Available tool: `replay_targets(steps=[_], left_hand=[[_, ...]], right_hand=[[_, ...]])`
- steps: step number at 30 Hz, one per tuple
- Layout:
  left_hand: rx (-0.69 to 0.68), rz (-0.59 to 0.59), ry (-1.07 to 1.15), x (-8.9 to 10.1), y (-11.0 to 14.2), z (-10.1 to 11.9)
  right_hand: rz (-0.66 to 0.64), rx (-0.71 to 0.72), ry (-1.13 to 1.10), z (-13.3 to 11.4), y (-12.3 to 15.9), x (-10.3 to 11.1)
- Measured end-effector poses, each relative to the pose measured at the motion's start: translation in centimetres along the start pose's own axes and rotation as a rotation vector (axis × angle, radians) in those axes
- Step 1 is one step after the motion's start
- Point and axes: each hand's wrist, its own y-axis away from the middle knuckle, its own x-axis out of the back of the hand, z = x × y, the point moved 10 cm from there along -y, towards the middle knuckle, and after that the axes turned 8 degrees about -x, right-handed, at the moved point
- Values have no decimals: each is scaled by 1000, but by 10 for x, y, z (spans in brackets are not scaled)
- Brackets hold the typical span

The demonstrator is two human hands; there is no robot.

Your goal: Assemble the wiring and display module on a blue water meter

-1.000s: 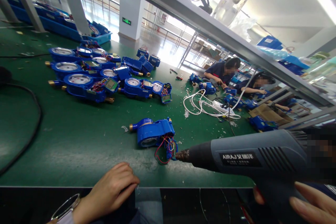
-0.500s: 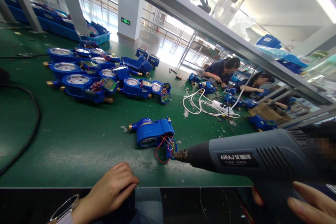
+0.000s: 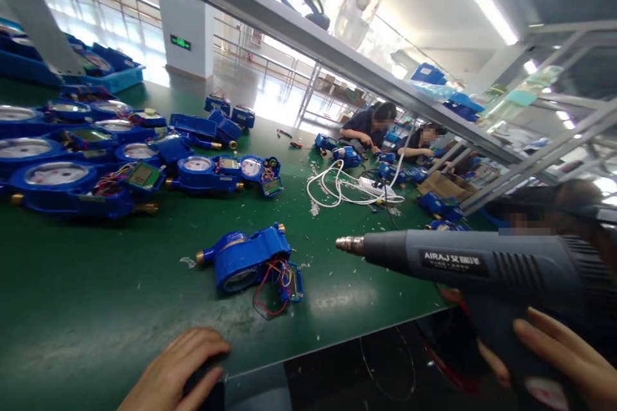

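A grey and black heat gun [image 3: 463, 263] is gripped by its handle in my right hand [image 3: 563, 350], its metal nozzle pointing left over the table. Left of the nozzle, and apart from it, lies a blue water meter [image 3: 250, 257] with brass pipe ends. Red, yellow and white wires [image 3: 284, 273] come out of its opened end, to which a small display module [image 3: 295, 282] hangs. Near the table's front edge rests my left hand [image 3: 180, 366], loosely bent, thumb apart from the fingers, with nothing in it. It is below the meter and not touching it.
Several blue meters [image 3: 62, 173] stand in rows at the left, with a blue crate [image 3: 120, 77] behind. A white power strip [image 3: 378, 187] and its looped cord lie farther back. Two people [image 3: 369, 125] work at the far end. Another person sits at right. A metal shelf beam [image 3: 299, 13] crosses above.
My view has swung to the right. The heat gun's nozzle has moved away from the meter's wires, leaving a gap. My left hand stays near the table edge.
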Motion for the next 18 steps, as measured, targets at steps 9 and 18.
replay_targets(steps=[9, 18], left_hand=[[-219, 25, -144, -24, -22, -15], [-122, -2, -2, -35, -72, -13]], right_hand=[[367, 355, 357, 14, -53, -7], [397, 513, 631, 77, -132, -32]])
